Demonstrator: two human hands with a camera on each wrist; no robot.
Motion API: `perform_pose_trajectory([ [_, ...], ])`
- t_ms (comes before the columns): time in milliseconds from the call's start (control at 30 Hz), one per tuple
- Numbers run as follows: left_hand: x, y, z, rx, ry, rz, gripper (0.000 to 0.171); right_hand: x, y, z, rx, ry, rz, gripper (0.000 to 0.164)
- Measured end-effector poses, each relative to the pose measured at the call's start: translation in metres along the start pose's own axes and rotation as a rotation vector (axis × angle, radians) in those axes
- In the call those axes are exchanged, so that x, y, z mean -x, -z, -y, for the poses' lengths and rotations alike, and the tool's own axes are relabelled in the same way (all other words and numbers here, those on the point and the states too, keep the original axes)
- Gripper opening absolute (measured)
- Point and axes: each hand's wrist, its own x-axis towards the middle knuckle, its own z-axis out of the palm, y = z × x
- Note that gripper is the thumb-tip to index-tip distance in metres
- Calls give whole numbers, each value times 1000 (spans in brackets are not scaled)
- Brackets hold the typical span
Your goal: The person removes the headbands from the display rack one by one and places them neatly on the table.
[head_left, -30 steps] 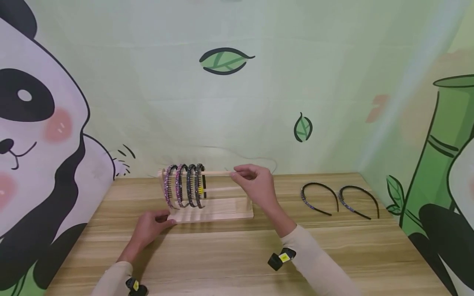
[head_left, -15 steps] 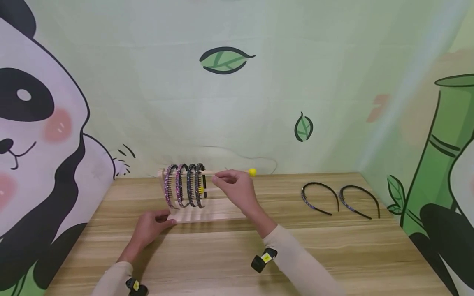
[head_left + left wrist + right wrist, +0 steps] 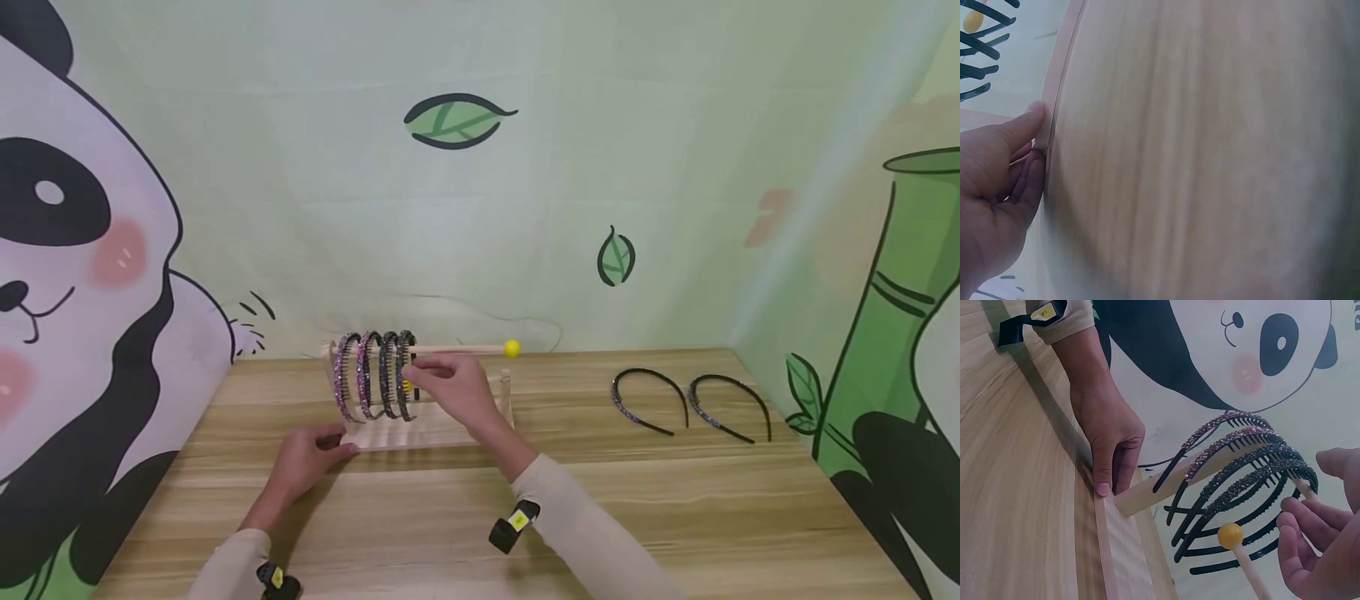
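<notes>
In the head view a pale wooden headband rack [image 3: 442,437] stands on the table, its upper rod [image 3: 465,348] ending in a yellow ball [image 3: 512,348]. Several glittery toothed headbands hang on that rod: pink ones [image 3: 363,375] at the left, dark ones [image 3: 387,375] to their right. My left hand [image 3: 303,458] pinches the near left corner of the rack's base between thumb and fingers. My right hand [image 3: 453,390] is at the rightmost dark headband [image 3: 1241,487], thumb and fingers spread apart around its edge in the right wrist view. A second yellow ball [image 3: 1230,536] shows beside the headbands.
Two thin black headbands with glittery sections, one nearer [image 3: 630,417] and one farther right [image 3: 708,421], lie on the wooden table [image 3: 420,525]. A printed cloth backdrop [image 3: 480,250] stands behind the table.
My right hand has slid leftward from the rod's right end to the rightmost hanging headband, uncovering the rod's yellow ball. My left hand stays at the base corner.
</notes>
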Motion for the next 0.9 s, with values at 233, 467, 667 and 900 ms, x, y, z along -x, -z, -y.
perform_pose_trajectory([
  [233, 0, -1, 0, 3, 3, 0, 49, 0, -4, 0, -30, -17, 2, 41],
  [467, 0, -1, 1, -2, -6, -5, 49, 1, -9, 2, -79, -13, -8, 38],
  [667, 0, -1, 1, -10, -23, -19, 46, 0, -11, 0, -87, 6, -12, 33],
  [900, 0, -1, 0, -17, -33, -19, 46, -2, -11, -1, -85, 20, -12, 28],
])
